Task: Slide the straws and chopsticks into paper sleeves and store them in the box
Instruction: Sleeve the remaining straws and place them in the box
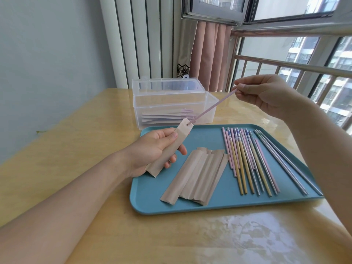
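Note:
My left hand (152, 149) grips a brown paper sleeve (172, 147) above the left end of the blue tray (219, 206), its open mouth tilted up to the right. My right hand (266, 96) pinches the far end of a pink straw (215, 105), whose lower tip enters the sleeve's mouth. Several empty sleeves (198, 172) lie in a loose pile in the middle of the tray. To their right lies a row of chopsticks and straws (253, 161) in pink, yellow, patterned and metal. The clear plastic box (171, 109) stands open behind the tray and holds several filled sleeves.
The tray and box sit on a yellow wooden table (76, 149). A grey wall runs along the left. A window with metal railing (285, 63) and a pink curtain stand behind and to the right. The box lid leans upright at the back.

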